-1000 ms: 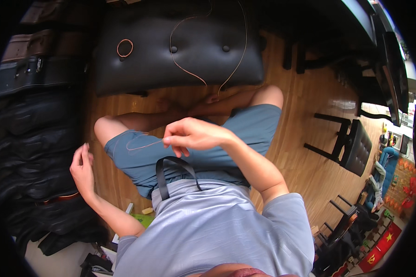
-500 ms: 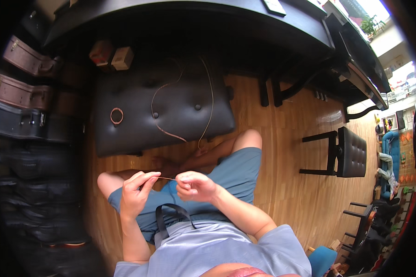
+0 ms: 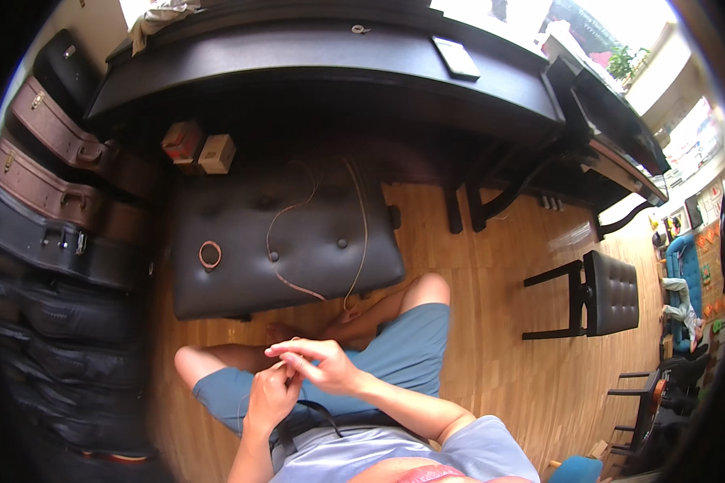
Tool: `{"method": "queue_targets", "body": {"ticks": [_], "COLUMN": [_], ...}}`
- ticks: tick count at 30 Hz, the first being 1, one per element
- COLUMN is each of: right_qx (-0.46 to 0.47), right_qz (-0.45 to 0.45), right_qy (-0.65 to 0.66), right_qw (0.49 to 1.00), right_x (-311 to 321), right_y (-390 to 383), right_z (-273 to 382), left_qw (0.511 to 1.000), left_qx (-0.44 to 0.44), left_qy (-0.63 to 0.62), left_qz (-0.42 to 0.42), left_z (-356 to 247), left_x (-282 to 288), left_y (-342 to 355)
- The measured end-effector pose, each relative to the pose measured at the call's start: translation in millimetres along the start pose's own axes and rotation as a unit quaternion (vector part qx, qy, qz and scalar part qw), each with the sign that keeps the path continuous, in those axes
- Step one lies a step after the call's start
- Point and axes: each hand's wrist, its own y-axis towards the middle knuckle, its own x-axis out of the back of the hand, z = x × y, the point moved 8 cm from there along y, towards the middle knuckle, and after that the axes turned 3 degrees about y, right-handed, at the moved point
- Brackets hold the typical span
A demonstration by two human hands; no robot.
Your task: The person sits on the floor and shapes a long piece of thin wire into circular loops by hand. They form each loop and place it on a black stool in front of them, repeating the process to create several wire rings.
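My hands meet above my lap. My left hand (image 3: 273, 396) is closed, fingers bent inward, and a thin wire (image 3: 239, 409) loops down beside its wrist. Across its fingertips lies my right hand (image 3: 324, 364), fingers pressed together and pointing left with the thumb beneath; what it pinches is hidden. In front of me, a black padded bench (image 3: 306, 253) bears a small copper-coloured coil (image 3: 201, 260). Two long thin strands also lie there: a curving copper-coloured one (image 3: 269, 235) and a yellowish one (image 3: 366, 235) reaching past the near edge.
Two small boxes (image 3: 216, 154) sit at the bench's far left, below a long black piano-like cabinet (image 3: 298, 58). Instrument cases (image 3: 48, 189) are stacked along the left. A second padded bench (image 3: 612, 294) stands on the wooden floor (image 3: 483, 354) at right; beyond it a person sits on a blue sofa.
Before, my hands were apart with a short stretch of wire between them. Now they have come together, the right over the left fingertips. The view has tilted upward.
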Motion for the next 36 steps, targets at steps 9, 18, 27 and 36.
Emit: {"method": "queue_targets", "body": {"ticks": [9,18,27,36], "right_qx": [-0.146,-0.035,-0.23,-0.239], "right_qz": [-0.025,-0.028,0.344,0.4], "right_qy": [0.026,-0.036,-0.032,0.264], "right_qw": [0.989,0.998,0.91,0.845], "right_x": [10,-1,-25,-41], "right_y": [1,-3,-33,-41], "right_z": [-18,-12,-42,-25], "left_qw": [0.993,0.984,0.978,0.971], "left_qx": [0.053,0.085,0.013,0.018], "left_qy": [0.082,0.082,-0.035,-0.222], "left_qz": [0.067,0.136,0.207,0.086], "left_z": [-6,1,-8,11], "left_x": [23,5,47,69], "left_y": [3,0,-11,-12]}}
